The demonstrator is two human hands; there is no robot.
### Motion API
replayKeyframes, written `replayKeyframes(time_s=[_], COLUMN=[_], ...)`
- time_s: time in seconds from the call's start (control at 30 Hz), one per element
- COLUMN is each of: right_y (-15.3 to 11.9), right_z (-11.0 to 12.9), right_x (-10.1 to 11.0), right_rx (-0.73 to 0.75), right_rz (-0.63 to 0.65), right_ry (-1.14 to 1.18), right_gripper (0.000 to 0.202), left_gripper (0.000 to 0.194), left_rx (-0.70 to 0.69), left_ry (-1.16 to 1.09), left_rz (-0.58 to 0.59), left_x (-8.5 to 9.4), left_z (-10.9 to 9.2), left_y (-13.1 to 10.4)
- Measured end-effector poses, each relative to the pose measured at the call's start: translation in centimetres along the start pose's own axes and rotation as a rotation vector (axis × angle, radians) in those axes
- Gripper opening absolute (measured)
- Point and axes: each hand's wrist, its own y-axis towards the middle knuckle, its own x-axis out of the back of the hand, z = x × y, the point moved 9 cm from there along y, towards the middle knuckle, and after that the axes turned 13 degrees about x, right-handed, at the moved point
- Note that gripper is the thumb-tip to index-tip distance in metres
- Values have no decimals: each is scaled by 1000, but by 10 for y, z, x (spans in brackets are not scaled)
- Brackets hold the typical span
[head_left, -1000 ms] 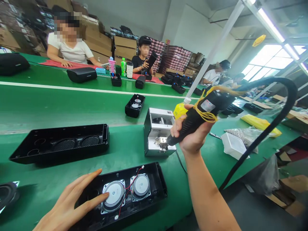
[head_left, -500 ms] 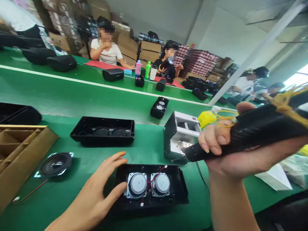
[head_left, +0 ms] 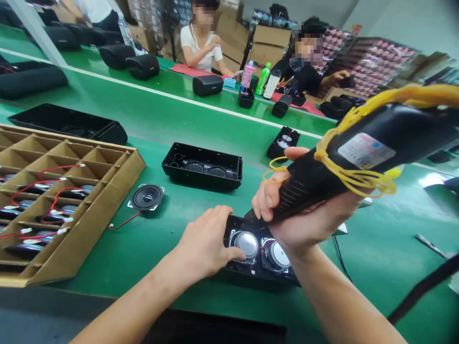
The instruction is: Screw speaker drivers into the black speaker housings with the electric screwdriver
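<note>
A black speaker housing [head_left: 238, 276] lies on the green bench with its inside facing up. Two silver-backed speaker drivers, a left one [head_left: 246, 245] and a right one [head_left: 281, 254], sit in it with red wires and small white plugs. My left hand [head_left: 206, 243] grips the housing's left end, its thumb against the left driver. My right hand [head_left: 308, 222] is wrapped around a black electric screwdriver [head_left: 304, 184] with yellow cord tied about it. The screwdriver slants down, its nose over the housing behind the left driver; the bit's tip cannot be made out.
A divided cardboard box [head_left: 89, 234] with wired drivers stands left, a loose driver [head_left: 146, 197] beside it. Behind lie an open housing [head_left: 202, 165] and a smaller one with a driver [head_left: 283, 143]. Co-workers sit across the bench among finished speakers [head_left: 208, 85].
My right hand has brought the screwdriver down and left to the housing. My left hand has closed on the housing's left end. The view has swung right-to-left, showing more of the box.
</note>
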Motion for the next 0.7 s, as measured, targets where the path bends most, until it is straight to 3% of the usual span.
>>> replayKeyframes(time_s=[0.1, 0.33, 0.5, 0.57, 0.7], right_y=[-4, -5, 4, 10, 19], right_z=[-9, -17, -2, 12, 35], right_x=[0, 4, 7, 8, 15], right_rx=[-17, -35, 5, 28, -27], right_rz=[23, 18, 16, 12, -62], right_ry=[-10, 23, 44, 46, 2], right_gripper=[69, 69, 68, 65, 41], left_gripper=[70, 68, 92, 79, 30], left_rx=[13, -22, -178, -289, -493], left_ry=[10, -15, -106, -175, -186], left_rz=[4, 10, -10, -88, -306], left_x=[0, 0, 3, 12, 28], left_z=[0, -3, -2, -2, -3], left_y=[-1, -3, -10, -18, -38])
